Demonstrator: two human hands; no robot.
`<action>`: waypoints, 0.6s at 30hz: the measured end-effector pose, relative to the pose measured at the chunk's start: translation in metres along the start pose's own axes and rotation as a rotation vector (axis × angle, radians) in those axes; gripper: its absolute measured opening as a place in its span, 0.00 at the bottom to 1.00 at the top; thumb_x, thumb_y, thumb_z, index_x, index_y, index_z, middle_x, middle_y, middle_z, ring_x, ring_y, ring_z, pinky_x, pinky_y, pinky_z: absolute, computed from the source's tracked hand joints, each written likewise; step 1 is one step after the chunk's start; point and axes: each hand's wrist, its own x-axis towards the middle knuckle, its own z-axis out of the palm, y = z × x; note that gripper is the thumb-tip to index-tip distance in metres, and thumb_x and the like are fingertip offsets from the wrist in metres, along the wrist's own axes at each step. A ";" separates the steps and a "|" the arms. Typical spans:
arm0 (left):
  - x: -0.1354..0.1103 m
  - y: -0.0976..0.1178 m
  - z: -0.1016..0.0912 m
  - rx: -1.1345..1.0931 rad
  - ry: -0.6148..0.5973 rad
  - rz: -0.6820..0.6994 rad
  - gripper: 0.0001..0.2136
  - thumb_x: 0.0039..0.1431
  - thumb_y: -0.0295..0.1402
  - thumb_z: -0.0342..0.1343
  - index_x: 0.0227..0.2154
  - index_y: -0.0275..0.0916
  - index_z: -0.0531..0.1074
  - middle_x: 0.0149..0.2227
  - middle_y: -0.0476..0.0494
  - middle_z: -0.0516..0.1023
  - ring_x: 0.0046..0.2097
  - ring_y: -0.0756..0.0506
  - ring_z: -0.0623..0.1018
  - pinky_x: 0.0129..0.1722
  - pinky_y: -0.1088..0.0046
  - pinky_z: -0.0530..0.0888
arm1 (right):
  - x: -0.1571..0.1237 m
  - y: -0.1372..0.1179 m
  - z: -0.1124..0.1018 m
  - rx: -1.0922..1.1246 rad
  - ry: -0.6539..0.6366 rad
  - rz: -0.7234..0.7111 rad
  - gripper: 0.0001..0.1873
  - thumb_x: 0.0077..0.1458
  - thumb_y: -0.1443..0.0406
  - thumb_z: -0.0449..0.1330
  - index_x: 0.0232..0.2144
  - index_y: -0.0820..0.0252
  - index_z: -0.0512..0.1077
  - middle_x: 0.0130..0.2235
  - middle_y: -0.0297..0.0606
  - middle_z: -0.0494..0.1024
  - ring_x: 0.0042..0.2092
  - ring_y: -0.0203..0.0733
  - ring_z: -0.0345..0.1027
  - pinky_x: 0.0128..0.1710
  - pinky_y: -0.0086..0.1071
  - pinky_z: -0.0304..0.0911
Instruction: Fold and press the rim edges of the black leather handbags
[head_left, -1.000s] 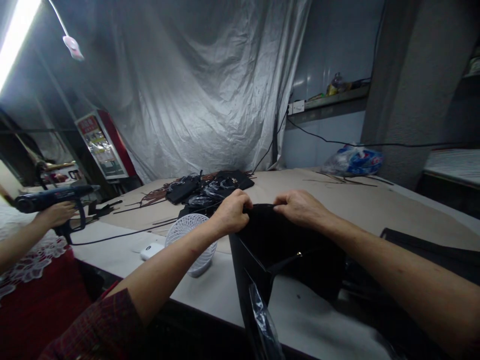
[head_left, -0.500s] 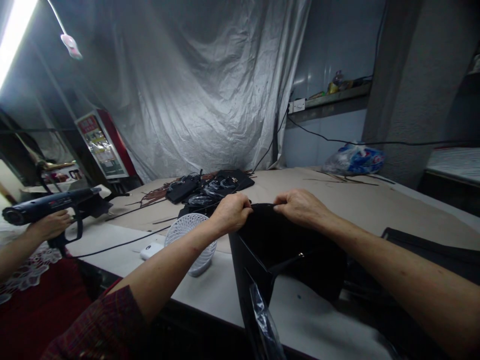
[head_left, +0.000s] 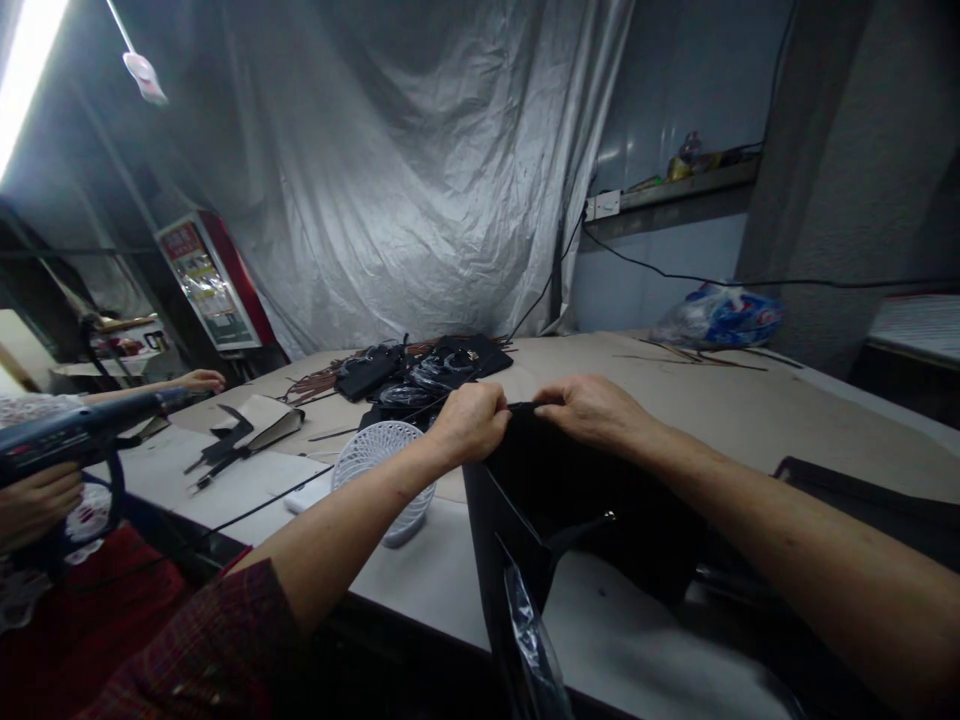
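Observation:
A black bag [head_left: 510,545] stands tilted at the table's front edge, its mouth facing me and a small metal fitting showing on it. My left hand [head_left: 474,418] pinches the bag's far upper rim. A short way to the right, my right hand [head_left: 589,410] grips the same rim between thumb and fingers. A strip of clear plastic wrap [head_left: 532,630] hangs from the bag's near side. The bag's inside is too dark to make out.
A white fan [head_left: 382,470] stands beside my left forearm. At the left, a co-worker's hand [head_left: 41,500] holds a heat gun [head_left: 82,430]. Black pieces [head_left: 420,375] are heaped further back. Another black panel [head_left: 862,500] lies right; a plastic bag [head_left: 720,315] sits behind.
My hands have come slightly closer together along the bag's rim. The co-worker's heat gun has moved left, uncovering a black-and-beige piece on the table, and their other hand now shows.

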 end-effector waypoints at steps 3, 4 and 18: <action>0.000 -0.002 0.001 -0.005 0.005 0.015 0.07 0.55 0.33 0.54 0.30 0.38 0.75 0.30 0.45 0.78 0.33 0.46 0.75 0.35 0.73 0.69 | 0.005 -0.003 0.003 -0.009 0.000 -0.018 0.12 0.50 0.61 0.55 0.33 0.50 0.78 0.31 0.34 0.79 0.34 0.39 0.69 0.31 0.29 0.56; 0.000 -0.003 0.002 -0.005 0.007 0.023 0.06 0.55 0.33 0.54 0.29 0.38 0.75 0.30 0.45 0.78 0.33 0.46 0.75 0.35 0.73 0.69 | 0.007 -0.003 0.003 -0.019 0.002 -0.012 0.11 0.50 0.62 0.56 0.32 0.50 0.78 0.30 0.34 0.79 0.33 0.39 0.69 0.30 0.29 0.55; -0.005 -0.021 0.003 -0.241 0.023 0.012 0.16 0.41 0.29 0.63 0.34 0.38 0.66 0.33 0.49 0.73 0.35 0.48 0.72 0.33 0.74 0.68 | 0.025 -0.009 0.013 0.089 -0.068 -0.059 0.09 0.48 0.62 0.59 0.33 0.52 0.78 0.29 0.30 0.78 0.33 0.36 0.68 0.28 0.27 0.54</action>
